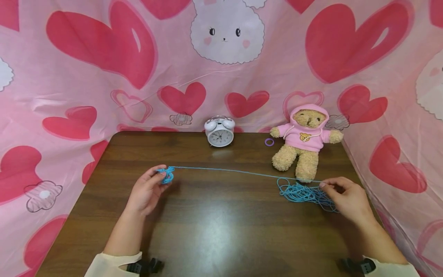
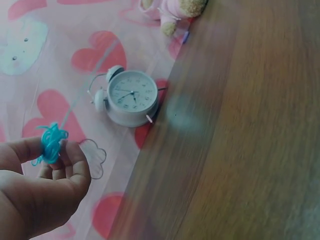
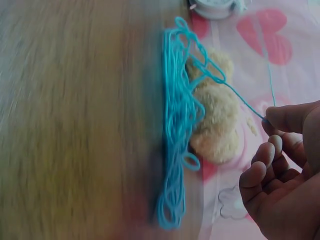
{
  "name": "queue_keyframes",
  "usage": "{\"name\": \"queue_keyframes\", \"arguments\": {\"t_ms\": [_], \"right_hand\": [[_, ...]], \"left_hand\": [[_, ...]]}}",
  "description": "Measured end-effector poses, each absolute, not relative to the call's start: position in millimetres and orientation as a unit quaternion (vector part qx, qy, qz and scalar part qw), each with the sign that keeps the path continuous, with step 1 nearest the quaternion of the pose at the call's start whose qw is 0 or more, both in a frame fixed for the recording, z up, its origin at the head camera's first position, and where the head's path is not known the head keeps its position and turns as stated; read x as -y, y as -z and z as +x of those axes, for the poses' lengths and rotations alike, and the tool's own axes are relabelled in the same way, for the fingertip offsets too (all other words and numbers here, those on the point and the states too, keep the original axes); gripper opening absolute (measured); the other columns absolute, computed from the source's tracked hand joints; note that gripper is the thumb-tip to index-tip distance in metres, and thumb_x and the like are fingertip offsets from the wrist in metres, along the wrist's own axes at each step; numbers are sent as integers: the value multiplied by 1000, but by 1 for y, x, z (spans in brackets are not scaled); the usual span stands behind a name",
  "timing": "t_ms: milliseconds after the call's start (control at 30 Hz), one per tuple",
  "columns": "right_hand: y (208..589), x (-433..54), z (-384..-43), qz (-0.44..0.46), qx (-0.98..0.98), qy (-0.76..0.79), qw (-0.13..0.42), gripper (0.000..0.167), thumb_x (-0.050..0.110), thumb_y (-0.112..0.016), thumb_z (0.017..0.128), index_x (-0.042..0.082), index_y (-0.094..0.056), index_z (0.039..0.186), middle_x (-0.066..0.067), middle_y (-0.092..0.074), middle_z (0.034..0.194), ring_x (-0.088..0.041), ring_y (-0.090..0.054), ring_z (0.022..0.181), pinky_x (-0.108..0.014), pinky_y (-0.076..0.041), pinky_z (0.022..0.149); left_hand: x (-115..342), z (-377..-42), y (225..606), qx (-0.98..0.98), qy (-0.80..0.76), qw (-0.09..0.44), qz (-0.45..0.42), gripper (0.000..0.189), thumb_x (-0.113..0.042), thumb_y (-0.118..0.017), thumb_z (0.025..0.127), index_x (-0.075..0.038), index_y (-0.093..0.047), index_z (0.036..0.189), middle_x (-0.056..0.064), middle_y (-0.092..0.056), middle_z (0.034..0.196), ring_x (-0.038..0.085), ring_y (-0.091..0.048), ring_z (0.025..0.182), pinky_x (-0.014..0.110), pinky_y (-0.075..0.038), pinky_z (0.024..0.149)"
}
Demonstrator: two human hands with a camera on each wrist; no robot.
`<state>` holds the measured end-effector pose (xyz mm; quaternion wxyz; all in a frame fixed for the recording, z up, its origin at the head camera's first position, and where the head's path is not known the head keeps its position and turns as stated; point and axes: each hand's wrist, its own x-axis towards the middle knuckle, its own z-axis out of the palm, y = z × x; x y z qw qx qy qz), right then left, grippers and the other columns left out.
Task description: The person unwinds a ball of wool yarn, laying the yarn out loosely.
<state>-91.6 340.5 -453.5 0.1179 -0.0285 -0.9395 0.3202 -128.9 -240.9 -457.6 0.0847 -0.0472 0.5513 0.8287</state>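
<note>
your left hand (image 1: 147, 190) pinches a blue yarn bundle (image 1: 168, 176) left of the white twin-bell alarm clock (image 1: 220, 137), and right of it your right hand (image 1: 349, 200) pinches a thin blue strand (image 1: 225, 169) near loose blue yarn loops (image 1: 304, 193).

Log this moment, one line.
left hand: pinches yarn bundle; right hand: pinches strand; strand: stretched between hands; yarn pile: on table, by bear

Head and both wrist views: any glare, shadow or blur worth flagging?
Head: mostly crisp, pale glare on the table, soft shadow beside the left hand; left wrist: dim and slightly hazy, with a fainter glare patch beside the alarm clock; right wrist: blurriest, wood grain smeared, though the blue yarn reads more clearly.
</note>
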Motion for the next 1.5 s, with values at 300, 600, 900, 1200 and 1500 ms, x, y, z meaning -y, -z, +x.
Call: {"name": "queue_keyframes", "arguments": {"t_ms": [300, 600, 900, 1200, 1500], "right_hand": [[459, -367, -83, -52, 934, -329, 130, 21, 21, -77, 95, 2, -77, 103, 20, -63, 81, 6, -51, 71, -14, -42, 60], [462, -384, -75, -89, 936, -323, 105, 27, 30, -73, 97, 4, -77, 105, 26, -60, 80, 9, -50, 71, -18, -41, 61], [470, -396, -74, -92, 946, -300, 85, 29, 33, -72, 97, 5, -78, 103, 15, -67, 83, 13, -47, 72, -21, -40, 61], [477, -398, -73, -92, 950, -294, 48, 28, 30, -71, 99, 3, -78, 103, -1, -73, 84, 12, -47, 73, -20, -40, 61], [478, -399, -72, -74, 957, -280, 24, 25, 30, -72, 98, 6, -78, 100, -1, -74, 85, 6, -50, 70, -22, -40, 60]], "left_hand": [[251, -128, 458, -551, -829, 82, -50, 14, -11, -58, 107, -11, -66, 119, -2, -70, 100, 13, -67, 95, 31, -55, 93], [262, -126, 458, -543, -835, 72, -50, 15, -8, -57, 107, -10, -67, 118, -1, -67, 104, 13, -66, 92, 31, -56, 93], [273, -125, 459, -510, -857, 56, -49, 18, -3, -54, 107, -9, -66, 118, 3, -70, 106, 15, -68, 92, 28, -58, 88], [276, -123, 460, -481, -874, 50, -45, 18, -2, -50, 108, -8, -62, 119, 5, -71, 105, 18, -68, 90, 29, -58, 87], [277, -122, 457, -473, -878, 53, -49, 23, -3, -46, 109, -6, -63, 124, 5, -69, 110, 19, -66, 92, 29, -57, 89]]}}
